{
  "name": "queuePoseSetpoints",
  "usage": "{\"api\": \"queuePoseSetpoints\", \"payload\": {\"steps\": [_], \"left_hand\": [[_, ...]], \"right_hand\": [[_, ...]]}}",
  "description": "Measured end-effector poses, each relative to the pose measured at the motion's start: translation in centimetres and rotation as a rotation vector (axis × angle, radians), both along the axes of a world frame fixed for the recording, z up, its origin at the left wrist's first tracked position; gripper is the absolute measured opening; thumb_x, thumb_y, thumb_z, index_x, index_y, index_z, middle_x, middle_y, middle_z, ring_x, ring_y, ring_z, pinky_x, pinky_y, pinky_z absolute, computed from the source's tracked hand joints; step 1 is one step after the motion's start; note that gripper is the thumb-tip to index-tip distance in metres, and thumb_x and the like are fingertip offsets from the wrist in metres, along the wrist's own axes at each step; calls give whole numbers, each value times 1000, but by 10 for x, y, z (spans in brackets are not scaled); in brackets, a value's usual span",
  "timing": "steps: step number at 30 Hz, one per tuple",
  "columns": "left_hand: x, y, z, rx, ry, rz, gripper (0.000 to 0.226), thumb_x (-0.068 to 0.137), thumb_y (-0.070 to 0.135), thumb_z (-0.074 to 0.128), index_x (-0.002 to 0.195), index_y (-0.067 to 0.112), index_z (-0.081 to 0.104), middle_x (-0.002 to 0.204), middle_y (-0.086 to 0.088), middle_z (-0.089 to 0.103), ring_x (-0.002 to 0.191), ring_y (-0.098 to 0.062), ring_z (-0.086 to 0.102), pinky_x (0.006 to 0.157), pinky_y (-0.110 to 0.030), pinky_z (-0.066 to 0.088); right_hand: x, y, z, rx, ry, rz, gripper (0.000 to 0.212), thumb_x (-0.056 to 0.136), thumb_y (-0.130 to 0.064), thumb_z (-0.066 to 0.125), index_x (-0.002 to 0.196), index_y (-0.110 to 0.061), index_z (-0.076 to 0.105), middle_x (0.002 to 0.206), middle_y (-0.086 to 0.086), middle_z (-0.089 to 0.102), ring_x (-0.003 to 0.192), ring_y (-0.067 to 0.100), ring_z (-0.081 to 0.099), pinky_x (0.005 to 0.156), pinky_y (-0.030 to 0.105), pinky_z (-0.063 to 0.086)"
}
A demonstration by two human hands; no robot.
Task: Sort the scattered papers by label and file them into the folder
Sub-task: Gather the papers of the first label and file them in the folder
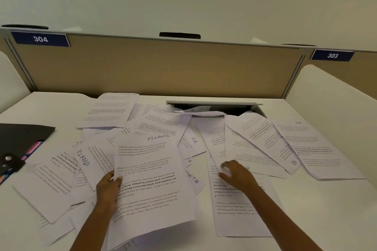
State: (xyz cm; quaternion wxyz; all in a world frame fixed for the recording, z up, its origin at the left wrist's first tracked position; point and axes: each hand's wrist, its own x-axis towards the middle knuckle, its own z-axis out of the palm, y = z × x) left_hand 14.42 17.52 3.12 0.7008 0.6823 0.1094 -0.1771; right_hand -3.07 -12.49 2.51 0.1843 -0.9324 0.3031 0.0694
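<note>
While gripped at its edge by left hand (108, 186), white text-printed FINANCE sheet (151, 185); right hand (236, 174) spread.

desk (306, 220): white, in front of you, closed at the back by a tan partition.
cable slot (214, 108): open in the desk's far edge, a sheet's corner poking into it.
papers (265, 144): you see printed sheets scattered overlapping across the middle, handwritten FINANCE, HR, SPORTS.
folder (22, 136): black, at your left edge, coloured tabs showing.
</note>
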Motion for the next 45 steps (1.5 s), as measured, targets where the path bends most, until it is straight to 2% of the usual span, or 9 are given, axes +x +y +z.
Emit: {"api": "queuePoseSetpoints", "payload": {"steps": [3, 9, 15, 18, 25, 31, 36, 40, 45], "left_hand": [[-3, -3, 4, 2, 10, -21, 41, 91, -4, 46, 132, 0, 43, 132, -22, 49, 118, -39, 49, 96, -41, 41], [-16, -27, 10, -29, 31, -99, 40, 91, -5, 46, 131, 0, 44, 129, -22, 52, 106, -32, 54, 91, -33, 41], [-27, -49, 11, 141, -143, -350, 30, 91, 2, 49, 121, 3, 54, 118, -16, 60, 90, -21, 57, 82, -31, 46], [-29, -49, -1, 601, -518, -489, 33, 92, 23, 51, 123, 13, 53, 122, -9, 58, 104, -20, 55, 92, -36, 43], [-40, -46, -21, 1117, -687, -1061, 150, 21, 98, -13, 146, 15, -9, 153, -16, -17, 141, -32, -18, 111, -50, -9], [-63, -58, -24, 1168, -662, -1277, 156, 17, 100, 1, 143, 10, -19, 147, -22, -29, 137, -35, -25, 107, -59, -13], [-70, -66, -16, 1304, -797, -1126, 94, 84, 59, 42, 146, 11, -8, 153, -22, -10, 142, -35, -7, 110, -58, -4], [-61, -62, -20, 1363, -1000, -1036, 78, 45, 44, 78, 114, 11, 64, 114, -23, 63, 98, -37, 65, 73, -63, 50], [-36, -56, -34, 1368, -948, -867, 63, 35, 26, 90, 94, 13, 73, 98, -16, 71, 81, -30, 71, 56, -54, 54]], "right_hand": [[9, 25, 10, 145, -202, -27, 68, 74, -80, 20, 84, -26, 59, 88, -5, 61, 79, 6, 53, 72, 18, 40], [26, 64, 27, 894, -313, -298, 35, 89, -45, 50, 105, -15, 59, 101, 9, 66, 86, 22, 64, 69, 27, 53], [17, 53, 27, 906, -467, -394, 24, 82, -5, 64, 105, -4, 61, 94, 9, 67, 73, 16, 65, 53, 19, 52], [4, 31, 32, 699, -593, -463, 19, 82, -3, 62, 101, -1, 63, 88, 12, 67, 70, 23, 63, 61, 29, 54], [-30, -20, 32, 444, -694, -591, 10, 86, -10, 58, 95, -6, 61, 96, 17, 67, 77, 29, 62, 75, 40, 53], [-45, -31, 15, 358, -606, -620, 24, 87, -9, 55, 109, -2, 61, 106, 19, 65, 86, 30, 61, 77, 36, 50], [-46, -30, 5, 336, -584, -633, 28, 87, -10, 55, 113, 0, 59, 110, 19, 64, 92, 33, 61, 85, 42, 49], [-44, -30, 1, 354, -592, -637, 25, 88, -10, 55, 110, 0, 59, 109, 20, 64, 92, 34, 60, 84, 41, 49], [-40, -28, -3, 364, -598, -613, 28, 89, -11, 54, 115, 0, 57, 112, 19, 63, 98, 36, 60, 86, 42, 49]]}}
